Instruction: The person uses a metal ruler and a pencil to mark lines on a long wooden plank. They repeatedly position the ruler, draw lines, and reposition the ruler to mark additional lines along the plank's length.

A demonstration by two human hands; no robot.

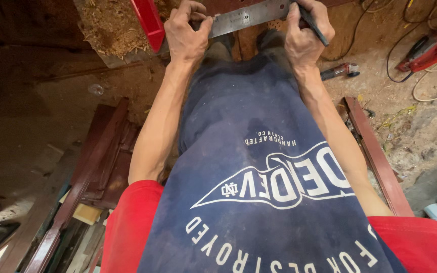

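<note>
At the top centre of the frame, the left hand [188,35] pinches the left end of a steel ruler [244,17] lying on a dark red board [218,6]. The right hand [304,38], closed around a black pencil [313,24], presses on the ruler's right part. A red tray [148,21] with sawdust [110,25] lies upper left; a red saw [423,50] lies upper right on the floor [375,81].

No packages, signs or screens in view. Only label-like item: white printed graphic [279,182] on the dark blue shirt front, centre frame, pennant shape with block lettering around it, seen upside down. Small engraved scale markings on the steel ruler [244,17] at top centre, too small to make out.
</note>
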